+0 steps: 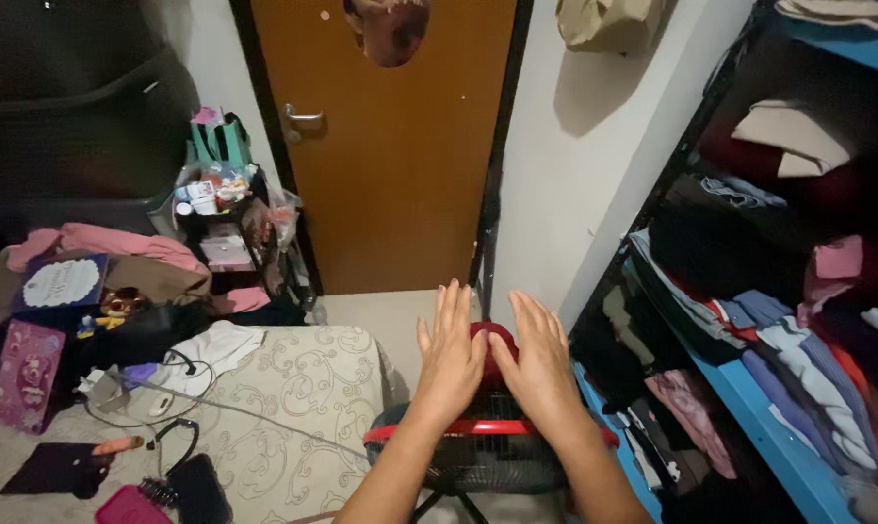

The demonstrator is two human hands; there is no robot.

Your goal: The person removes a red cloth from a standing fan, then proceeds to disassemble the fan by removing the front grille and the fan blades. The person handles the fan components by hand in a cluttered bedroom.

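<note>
My left hand [451, 354] and my right hand [536, 359]: both flat, fingers stretched and close together, palms down, closed on nothing. They sit side by side, thumbs nearly meeting, over the red hub [485, 342] of a floor fan [487, 451], which shows in the gap between my thumbs; whether my palms press on it or only hover I cannot tell. Directly under my wrists: the fan's red rim and dark wire grille, with its stand legs below my forearms. Left of my left hand: a bed with a cream patterned sheet [293, 408], carrying a white cable [226, 408], a folded white cloth [221, 344], a black pouch [198, 490] and a pink box [27, 374] farther out. Beyond those, well left of my grip: a pink garment [99, 243] on a heap, and a dark stand crowded with small bottles and boxes [216, 209]. Ahead of my fingertips: a strip of pale floor, then a closed orange-brown door [390, 146] with a metal lever handle [303, 116]. Right of my right hand: a blue shelf unit [749, 408] packed with folded clothes, its nearest stack just beside my right wrist.
</note>
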